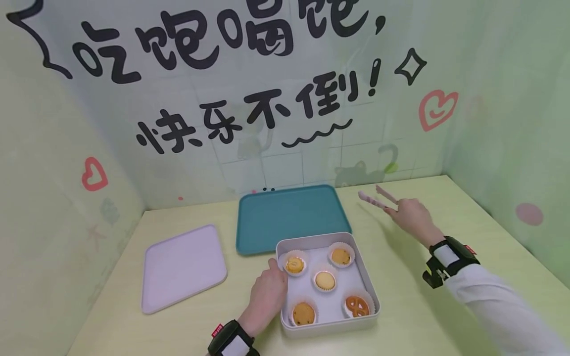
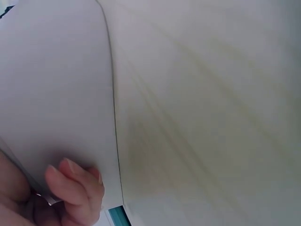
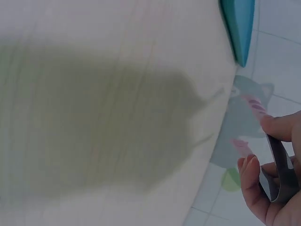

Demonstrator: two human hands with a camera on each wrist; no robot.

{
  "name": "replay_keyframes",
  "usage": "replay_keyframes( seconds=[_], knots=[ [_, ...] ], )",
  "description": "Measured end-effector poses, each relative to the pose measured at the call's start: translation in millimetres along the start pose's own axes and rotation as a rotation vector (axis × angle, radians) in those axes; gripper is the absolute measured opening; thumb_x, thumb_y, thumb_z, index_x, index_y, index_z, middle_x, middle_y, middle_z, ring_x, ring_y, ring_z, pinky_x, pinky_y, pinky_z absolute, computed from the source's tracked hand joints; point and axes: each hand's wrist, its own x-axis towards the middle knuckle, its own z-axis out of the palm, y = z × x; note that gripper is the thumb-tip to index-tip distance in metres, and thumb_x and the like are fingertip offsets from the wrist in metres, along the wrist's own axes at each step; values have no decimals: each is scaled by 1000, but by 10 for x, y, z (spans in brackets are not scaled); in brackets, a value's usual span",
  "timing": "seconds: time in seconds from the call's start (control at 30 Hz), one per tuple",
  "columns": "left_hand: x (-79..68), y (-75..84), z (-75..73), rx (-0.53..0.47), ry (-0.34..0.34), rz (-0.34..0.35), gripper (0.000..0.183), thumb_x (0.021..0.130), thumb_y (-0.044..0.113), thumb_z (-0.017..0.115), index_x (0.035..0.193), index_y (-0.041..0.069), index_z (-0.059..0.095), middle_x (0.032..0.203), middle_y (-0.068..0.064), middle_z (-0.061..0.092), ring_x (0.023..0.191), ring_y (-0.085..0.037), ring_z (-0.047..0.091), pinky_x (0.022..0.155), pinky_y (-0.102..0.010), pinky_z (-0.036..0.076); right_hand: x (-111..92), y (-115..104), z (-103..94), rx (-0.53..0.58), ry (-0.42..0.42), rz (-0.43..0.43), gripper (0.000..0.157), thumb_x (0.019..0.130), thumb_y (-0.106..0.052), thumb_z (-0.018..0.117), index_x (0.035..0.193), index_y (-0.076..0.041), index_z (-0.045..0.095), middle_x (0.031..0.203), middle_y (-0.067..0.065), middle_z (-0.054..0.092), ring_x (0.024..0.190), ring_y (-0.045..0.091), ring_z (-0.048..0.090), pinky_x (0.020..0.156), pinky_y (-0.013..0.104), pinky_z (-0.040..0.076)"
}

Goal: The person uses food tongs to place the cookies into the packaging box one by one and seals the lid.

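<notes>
My left hand grips the left wall of a pale lilac square box. In the left wrist view its curled fingers lie against the box's outer side. Inside stand several paper cups with biscuits, among them a round biscuit in the middle and a pretzel-shaped one at the near right. My right hand holds tongs with pink striped tips above the table, right of the box. Thumb and fingers pinch the tongs' arms, and the tips stand apart with nothing between them.
A teal tray lies behind the box, near the back wall. To the left is a flat lilac tray. Printed wall sheets stand around the back and sides of the pale wooden table.
</notes>
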Motion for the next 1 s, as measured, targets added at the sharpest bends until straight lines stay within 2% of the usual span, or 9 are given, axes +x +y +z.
replay_keyframes(
  seconds=[0.07,0.13,0.17,0.27,0.33,0.43,0.57,0.83,1.0],
  knots=[
    [-5,-4,-3,3,-7,-8,14,92,7,48,90,-6,42,55,-8,42,43,-18,49,36,-28,38,24,5,75,-22,-1,14,48,92,-26,56,134,-6,49,49,1,31,40,13,31,38,25,24],
    [-3,-8,-5,-2,-18,-19,14,93,7,47,91,-6,42,56,-9,43,44,-19,50,37,-30,39,43,-7,139,-6,-2,54,48,91,-25,56,134,-5,49,49,2,32,41,15,35,38,26,26],
    [-5,-11,-3,5,-14,-12,14,93,7,48,91,-6,42,55,-9,43,43,-19,50,37,-30,39,53,-18,168,0,-4,75,44,91,-26,56,128,-2,53,49,3,34,42,17,37,38,27,27],
    [-8,-3,-13,-2,-21,-17,14,93,8,48,92,-5,43,56,-8,43,43,-18,49,37,-29,39,67,-63,237,-3,-25,118,49,92,-26,54,135,-3,47,51,7,38,43,19,40,38,28,29],
    [-7,3,-12,-10,-25,-18,14,93,8,48,92,-6,42,55,-8,43,43,-18,49,37,-29,39,71,-93,273,9,-28,155,48,92,-27,53,132,0,49,53,11,43,45,21,43,38,28,30],
    [-3,7,-17,-19,-34,-27,15,94,9,47,93,-6,43,56,-8,43,44,-18,49,37,-28,39,74,-131,316,-12,-45,184,55,94,-27,51,143,-7,36,55,14,46,46,22,43,37,28,30],
    [-2,-1,-21,-16,-38,-29,15,94,9,47,93,-6,43,56,-8,43,44,-17,48,37,-27,38,90,-170,355,-55,-56,181,63,94,-27,50,148,-10,23,54,15,46,46,23,44,37,29,30],
    [-14,-1,-23,-6,-20,-22,15,94,9,48,91,-5,43,55,-7,42,42,-17,48,36,-27,37,100,-203,394,-86,-65,174,69,89,-27,54,148,-6,23,54,13,46,47,24,44,38,35,33],
    [0,-7,-14,-12,-21,-21,15,94,9,47,93,-6,43,55,-7,42,43,-17,48,36,-26,38,74,-201,416,-131,-54,150,75,88,-31,57,148,-3,20,52,9,43,45,22,42,38,33,28]
  ],
)
